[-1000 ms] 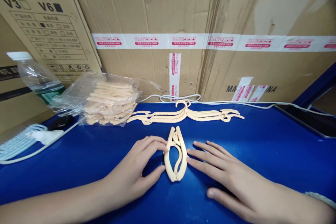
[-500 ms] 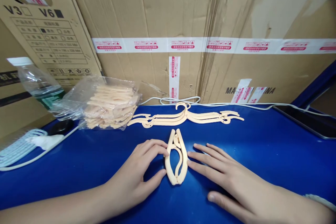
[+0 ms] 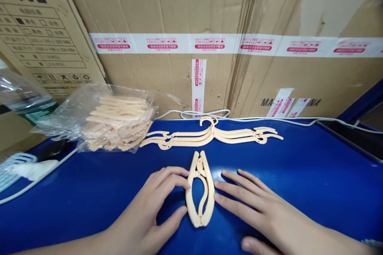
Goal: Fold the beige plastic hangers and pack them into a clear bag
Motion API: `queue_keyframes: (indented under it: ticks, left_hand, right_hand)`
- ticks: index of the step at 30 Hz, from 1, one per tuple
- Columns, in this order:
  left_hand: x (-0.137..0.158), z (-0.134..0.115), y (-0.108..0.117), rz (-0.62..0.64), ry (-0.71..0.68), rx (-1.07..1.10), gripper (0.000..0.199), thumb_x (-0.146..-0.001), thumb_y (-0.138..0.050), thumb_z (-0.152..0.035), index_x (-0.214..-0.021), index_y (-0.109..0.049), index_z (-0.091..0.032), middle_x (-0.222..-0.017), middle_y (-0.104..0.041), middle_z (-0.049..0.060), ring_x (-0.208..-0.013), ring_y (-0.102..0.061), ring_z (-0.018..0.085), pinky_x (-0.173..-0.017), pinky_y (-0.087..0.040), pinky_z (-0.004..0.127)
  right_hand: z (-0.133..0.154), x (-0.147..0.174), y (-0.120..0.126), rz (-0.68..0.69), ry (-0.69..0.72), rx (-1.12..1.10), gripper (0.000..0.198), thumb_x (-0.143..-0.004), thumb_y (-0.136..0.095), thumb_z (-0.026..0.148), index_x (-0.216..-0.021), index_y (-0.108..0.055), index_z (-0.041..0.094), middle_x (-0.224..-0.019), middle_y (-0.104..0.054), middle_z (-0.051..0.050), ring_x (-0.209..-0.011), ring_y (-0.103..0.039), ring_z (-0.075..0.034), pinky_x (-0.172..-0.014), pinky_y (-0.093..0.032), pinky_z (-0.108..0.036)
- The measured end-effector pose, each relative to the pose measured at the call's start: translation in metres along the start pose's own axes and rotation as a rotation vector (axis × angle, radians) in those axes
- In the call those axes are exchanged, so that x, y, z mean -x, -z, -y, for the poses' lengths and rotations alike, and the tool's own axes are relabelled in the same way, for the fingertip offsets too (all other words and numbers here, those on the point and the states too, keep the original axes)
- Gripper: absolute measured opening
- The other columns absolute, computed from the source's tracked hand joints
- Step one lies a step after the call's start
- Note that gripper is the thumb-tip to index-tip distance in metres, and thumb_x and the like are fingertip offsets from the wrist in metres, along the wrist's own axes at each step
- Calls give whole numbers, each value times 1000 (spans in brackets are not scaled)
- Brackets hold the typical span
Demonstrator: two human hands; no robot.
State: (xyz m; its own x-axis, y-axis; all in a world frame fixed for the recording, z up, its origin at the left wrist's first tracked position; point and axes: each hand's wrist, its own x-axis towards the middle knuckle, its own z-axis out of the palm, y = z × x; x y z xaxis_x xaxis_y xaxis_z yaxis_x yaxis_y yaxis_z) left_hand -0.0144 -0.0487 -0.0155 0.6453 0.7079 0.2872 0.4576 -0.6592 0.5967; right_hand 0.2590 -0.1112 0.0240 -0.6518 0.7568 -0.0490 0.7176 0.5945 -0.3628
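A folded cream plastic hanger (image 3: 210, 193) lies upright in the view on the blue table, its two arms closed together and its hook tucked between them. Along its left arm, my left hand (image 3: 152, 203) rests curved fingertips and a thumb tip, fingers apart and not wrapped round it. On the other side my right hand (image 3: 263, 207) lies with fingers spread, the tips of two of them at the hanger's right edge. Behind it, unfolded cream hangers (image 3: 191, 140) lie overlapped with their hooks together.
At the left, a clear plastic bag (image 3: 116, 125) holds several folded hangers beside a water bottle (image 3: 30, 95). A white cable (image 3: 269, 119) runs along the cardboard (image 3: 167, 75) at the back. A dark flat device (image 3: 356, 139) lies at the right, and a white plug (image 3: 32, 169) at the left.
The camera view has come closer and tilted slightly, so the folded hanger and both hands appear lower and larger. The hands keep nearly the same places beside the hanger.
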Motion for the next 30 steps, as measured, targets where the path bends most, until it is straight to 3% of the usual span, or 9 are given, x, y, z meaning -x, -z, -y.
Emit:
queue_keyframes:
  ticks: [4, 11, 15, 20, 24, 30]
  left_hand:
    - [0, -1, 1, 3, -1, 4, 24, -90, -52, -21, -111, -55, -32, -126, -59, 4, -118, -56, 23, -99, -48, 40]
    - [-3, -1, 8, 60, -18, -32, 25, -90, -53, -20, -113, -53, -30, -129, -56, 6, -120, -56, 23, -100, -49, 41]
    - [-6, 2, 12, 28, -25, -21, 23, -89, -53, -20, -111, -52, -29, -125, -59, 5, -117, -59, 22, -98, -50, 37]
    - [-8, 5, 13, -32, 1, 10, 18, -88, -52, -18, -105, -53, -26, -118, -64, 4, -111, -62, 21, -94, -52, 35]
    - [-8, 5, 12, -52, 15, 57, 17, -87, -52, -17, -102, -54, -27, -115, -64, 2, -110, -62, 19, -94, -51, 33]
    - [-12, 7, 13, -56, 58, 123, 15, -87, -52, -16, -99, -54, -26, -112, -65, 1, -107, -62, 19, -92, -51, 31]
  right_hand:
    - [-2, 0, -2, -17, 8, 29, 56, -98, -49, 43, -150, -35, 26, -151, -39, -6, -142, -28, -33, -112, -28, -60]
    - [-4, 9, -8, -157, 21, 103, 54, -97, -50, 34, -149, -39, 25, -149, -44, -8, -140, -35, -33, -111, -35, -57]
    - [-34, 13, -12, -335, -77, 232, 49, -98, -47, 29, -146, -45, 21, -147, -48, -11, -139, -38, -32, -106, -44, -55]
    - [-93, 15, -7, -542, -146, 344, 43, -99, -42, 24, -142, -47, 21, -139, -56, -13, -133, -46, -30, -107, -42, -57]
    - [-116, 18, -5, -547, -177, 370, 41, -100, -41, 25, -141, -46, 18, -140, -54, -14, -131, -47, -30, -107, -41, -58]
    - [-119, 18, -6, -558, -166, 327, 36, -101, -44, 30, -134, -54, 20, -126, -61, -14, -119, -54, -31, -100, -46, -57]
